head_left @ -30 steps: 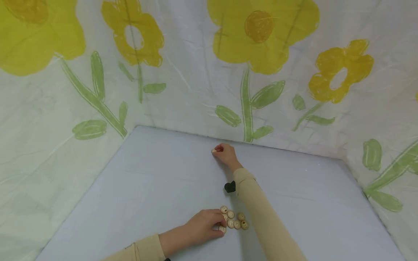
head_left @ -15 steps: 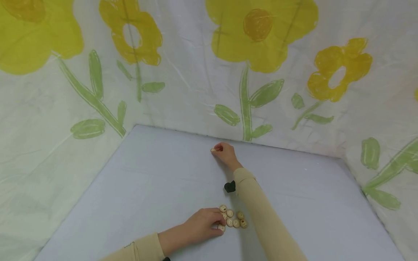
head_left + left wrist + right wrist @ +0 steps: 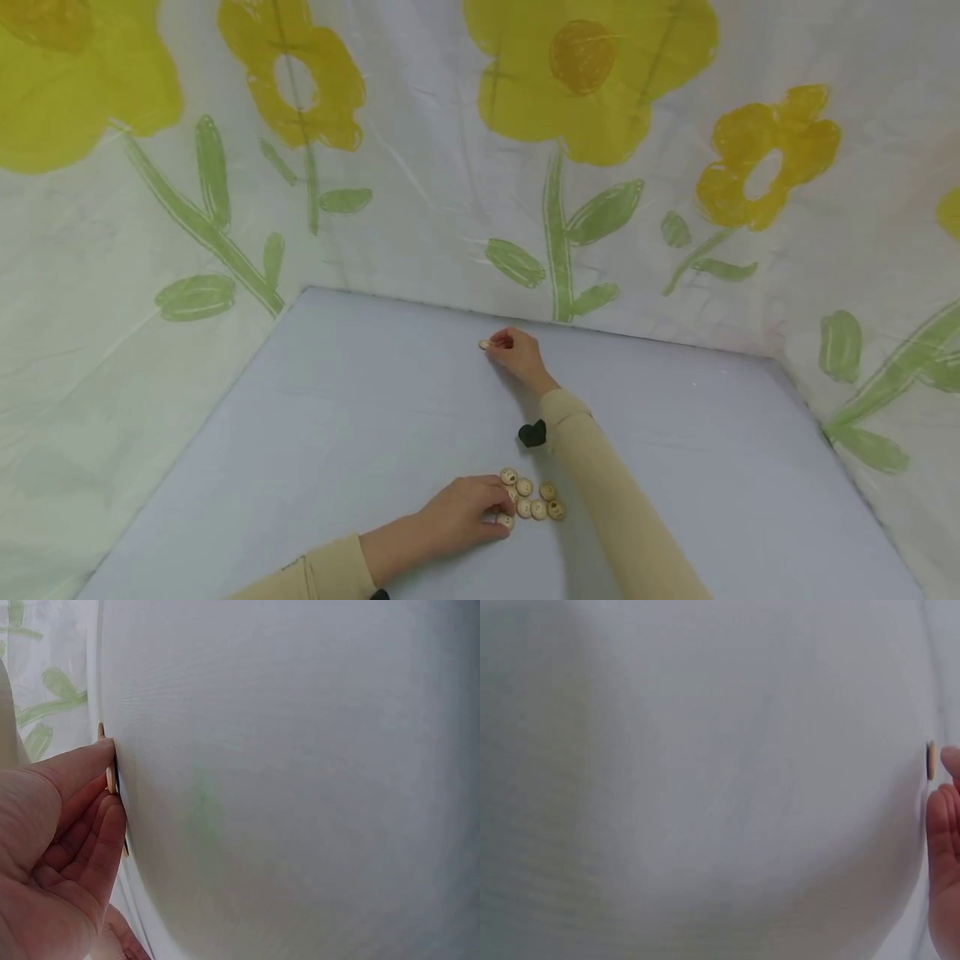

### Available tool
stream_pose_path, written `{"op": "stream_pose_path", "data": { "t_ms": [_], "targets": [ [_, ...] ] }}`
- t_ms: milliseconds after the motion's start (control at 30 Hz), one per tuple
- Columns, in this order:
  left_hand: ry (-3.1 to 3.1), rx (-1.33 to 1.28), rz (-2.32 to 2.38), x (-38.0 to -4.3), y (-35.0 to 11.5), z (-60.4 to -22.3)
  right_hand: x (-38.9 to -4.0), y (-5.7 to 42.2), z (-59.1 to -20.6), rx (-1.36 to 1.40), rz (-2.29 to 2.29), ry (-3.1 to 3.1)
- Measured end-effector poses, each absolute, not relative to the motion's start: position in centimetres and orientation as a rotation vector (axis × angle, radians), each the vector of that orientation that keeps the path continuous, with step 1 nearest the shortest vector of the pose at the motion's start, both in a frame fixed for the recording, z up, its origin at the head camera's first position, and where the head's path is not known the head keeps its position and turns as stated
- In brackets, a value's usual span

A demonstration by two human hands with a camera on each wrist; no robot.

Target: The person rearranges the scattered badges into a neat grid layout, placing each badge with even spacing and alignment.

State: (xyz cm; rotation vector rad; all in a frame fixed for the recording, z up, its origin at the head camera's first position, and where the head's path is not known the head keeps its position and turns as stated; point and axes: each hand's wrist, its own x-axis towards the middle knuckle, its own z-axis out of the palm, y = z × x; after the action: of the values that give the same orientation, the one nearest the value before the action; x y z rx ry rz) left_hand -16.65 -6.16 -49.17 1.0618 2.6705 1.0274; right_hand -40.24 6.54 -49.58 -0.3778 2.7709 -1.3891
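Several small round wooden buttons [image 3: 534, 502] lie in a cluster on the pale blue table [image 3: 337, 433] near the front. My left hand [image 3: 507, 515] rests at the cluster's left edge; in the left wrist view its thumb and forefinger [image 3: 112, 791] pinch one button [image 3: 110, 780] on the surface. My right hand [image 3: 495, 343] is stretched out to the far side of the table, fingers curled. Its fingertips hold a single button [image 3: 484, 343] against the table, seen edge-on in the right wrist view [image 3: 931, 760].
A small black heart-shaped thing [image 3: 532, 433] sits beside my right sleeve [image 3: 600, 492]. White cloth walls with yellow flowers and green stems [image 3: 558, 242] close in the table at the back, left and right.
Both hands stay where they were, each with its button. Only the view has shifted slightly.
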Motion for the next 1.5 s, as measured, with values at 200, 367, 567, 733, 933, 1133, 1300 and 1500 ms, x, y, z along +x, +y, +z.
{"op": "stream_pose_path", "data": {
  "t_ms": [200, 367, 567, 733, 933, 1133, 1300, 1500],
  "targets": [
    [2.681, 1.095, 1.030, -16.5, -6.2, -49.3, -39.5, 7.1, -49.6, -0.377, -1.384, 2.752],
    [2.663, 1.059, 1.039, -16.4, -6.4, -48.9, -39.1, 7.7, -49.7, -0.401, -1.393, 2.745],
    [2.637, 1.015, 1.044, -16.6, -6.4, -48.9, -38.3, 8.5, -49.5, -0.405, -1.401, 2.737],
    [2.635, 1.021, 1.054, -16.7, -6.4, -49.1, -37.8, 9.3, -49.6, -0.404, -1.401, 2.719],
    [2.604, 1.002, 1.077, -16.8, -6.3, -49.1, -36.8, 10.1, -49.6, -0.396, -1.398, 2.712],
    [2.613, 0.992, 1.053, -16.7, -6.3, -48.7, -35.9, 10.8, -49.6, -0.410, -1.422, 2.690],
    [2.620, 1.008, 1.057, -16.7, -6.2, -48.7, -35.0, 11.4, -49.3, -0.409, -1.426, 2.667],
    [2.613, 0.989, 1.077, -16.7, -6.1, -48.6, -33.5, 12.5, -49.4, -0.448, -1.413, 2.637]
  ]
}}
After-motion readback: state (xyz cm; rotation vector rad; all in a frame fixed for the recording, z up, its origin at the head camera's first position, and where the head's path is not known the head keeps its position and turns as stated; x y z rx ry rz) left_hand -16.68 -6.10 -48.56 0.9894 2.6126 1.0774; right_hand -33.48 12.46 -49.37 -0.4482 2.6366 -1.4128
